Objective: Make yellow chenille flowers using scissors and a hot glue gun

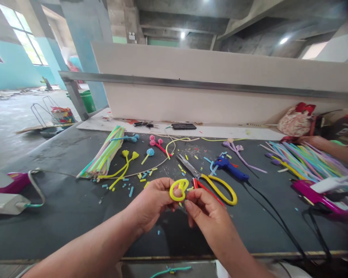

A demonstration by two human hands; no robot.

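A yellow pipe cleaner [173,196], bent into a round loop with a twist inside, is between my two hands. My left hand [153,200] pinches its left side. At the lower right of the loop, my right hand [205,212] has its thumb and fingers closed against it; the fingertips are partly hidden. Just beyond my right hand lie scissors [220,187] with a yellow and a red handle, blades pointing away. A blue glue gun [230,168] rests behind them. Short yellow and blue offcuts [131,191] lie scattered around my left hand.
A pipe cleaner bundle [103,154] lies left, near yellow [124,168], pink [160,146] and blue [150,153] pipe-cleaner flowers. At right are a purple flower [243,156], another bundle [307,160], a magenta glue gun [321,197] and another person's arm [333,146]. A phone [184,126] sits at the back.
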